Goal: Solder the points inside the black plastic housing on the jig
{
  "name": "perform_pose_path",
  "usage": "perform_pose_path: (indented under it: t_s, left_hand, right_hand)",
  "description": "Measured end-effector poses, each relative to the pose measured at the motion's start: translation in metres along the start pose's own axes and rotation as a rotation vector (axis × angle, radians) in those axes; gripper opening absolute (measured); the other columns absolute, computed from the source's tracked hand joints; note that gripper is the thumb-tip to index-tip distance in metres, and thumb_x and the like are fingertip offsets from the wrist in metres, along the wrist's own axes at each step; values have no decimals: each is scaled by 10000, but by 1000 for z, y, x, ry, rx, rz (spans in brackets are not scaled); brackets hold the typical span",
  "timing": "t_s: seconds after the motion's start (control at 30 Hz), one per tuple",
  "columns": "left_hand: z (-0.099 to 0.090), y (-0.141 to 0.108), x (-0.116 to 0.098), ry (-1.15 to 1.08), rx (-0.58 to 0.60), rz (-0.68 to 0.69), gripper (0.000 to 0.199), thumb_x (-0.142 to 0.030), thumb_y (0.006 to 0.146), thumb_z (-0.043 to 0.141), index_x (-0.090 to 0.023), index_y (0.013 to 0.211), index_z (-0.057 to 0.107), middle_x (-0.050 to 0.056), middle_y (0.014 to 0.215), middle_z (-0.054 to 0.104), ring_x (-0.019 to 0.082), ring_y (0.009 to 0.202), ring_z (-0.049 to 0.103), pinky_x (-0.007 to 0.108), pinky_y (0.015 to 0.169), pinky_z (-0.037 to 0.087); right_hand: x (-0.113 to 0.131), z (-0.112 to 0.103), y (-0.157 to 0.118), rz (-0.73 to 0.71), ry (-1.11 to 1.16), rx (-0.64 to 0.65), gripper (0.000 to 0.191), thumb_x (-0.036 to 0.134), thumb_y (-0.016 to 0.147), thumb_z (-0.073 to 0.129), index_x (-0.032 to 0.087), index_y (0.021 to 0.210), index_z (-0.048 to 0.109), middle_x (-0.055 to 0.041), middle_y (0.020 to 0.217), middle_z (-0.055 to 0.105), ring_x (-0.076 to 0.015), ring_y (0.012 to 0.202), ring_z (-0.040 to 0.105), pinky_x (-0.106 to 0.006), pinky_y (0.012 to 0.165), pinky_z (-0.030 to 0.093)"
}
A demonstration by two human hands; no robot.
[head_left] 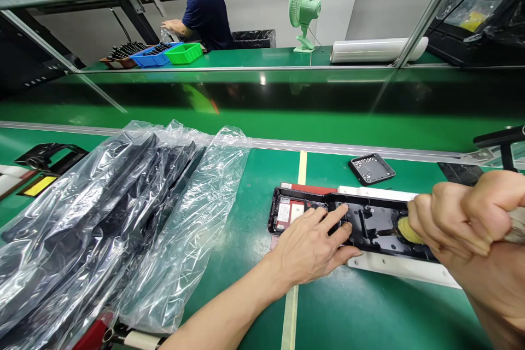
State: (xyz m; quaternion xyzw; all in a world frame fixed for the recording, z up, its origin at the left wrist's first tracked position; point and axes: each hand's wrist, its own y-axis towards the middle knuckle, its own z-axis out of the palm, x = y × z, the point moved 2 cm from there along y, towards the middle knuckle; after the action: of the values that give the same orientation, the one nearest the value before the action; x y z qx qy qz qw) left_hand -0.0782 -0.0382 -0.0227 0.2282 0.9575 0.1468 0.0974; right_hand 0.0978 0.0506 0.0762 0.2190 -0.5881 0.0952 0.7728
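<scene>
A long black plastic housing lies open side up on a white and red fixture. My left hand rests on the housing's near side with its fingers spread, the fingertips reaching inside it. My right hand is wrapped around a screwdriver with a yellow nose, probably a powered one. Its bit points left and down into the housing; whether it touches a screw I cannot tell. Behind the housing sits a small black tray of tiny silvery screws.
Clear plastic bags with dark parts inside cover the left of the green bench. A black frame-like part lies at far left. Beyond the metal rail are blue and green bins, a fan, a film roll and a person.
</scene>
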Motion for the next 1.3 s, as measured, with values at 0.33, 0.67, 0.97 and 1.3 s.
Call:
perform_pose_path:
  t_s: [0.33,0.67,0.97,1.3]
  left_hand:
    - [1,1,0,10,1,3,483,-532,1068,392,-166,1288,618,91,1523,499,229,931,573,385,782,531]
    - [2,0,1,13,14,-3,485,-541,1066,391,-175,1292,615,88,1534,485,227,941,578,381,802,528]
    - [1,1,1,3,20,-4,499,-545,1070,368,-172,1292,614,83,1534,486,229,937,575,387,799,534]
    - [1,0,0,5,18,-2,504,-542,1072,361,-171,1297,618,88,1536,487,231,939,578,393,799,536]
  right_hand:
    - [-2,-3,1,-40,23,42,506,631,830,661,244,535,523,43,387,333,-136,327,313,-337,332,283]
    - [-3,-4,0,-40,15,32,513,638,848,636,245,540,518,43,393,336,-140,330,309,-344,336,277]
    - [-5,-1,-1,-27,15,-41,572,706,795,662,238,514,494,39,385,316,-139,335,300,-344,341,267]
    - [-5,-8,-3,-24,24,18,493,600,875,601,246,541,524,37,399,343,-146,343,320,-357,353,293]
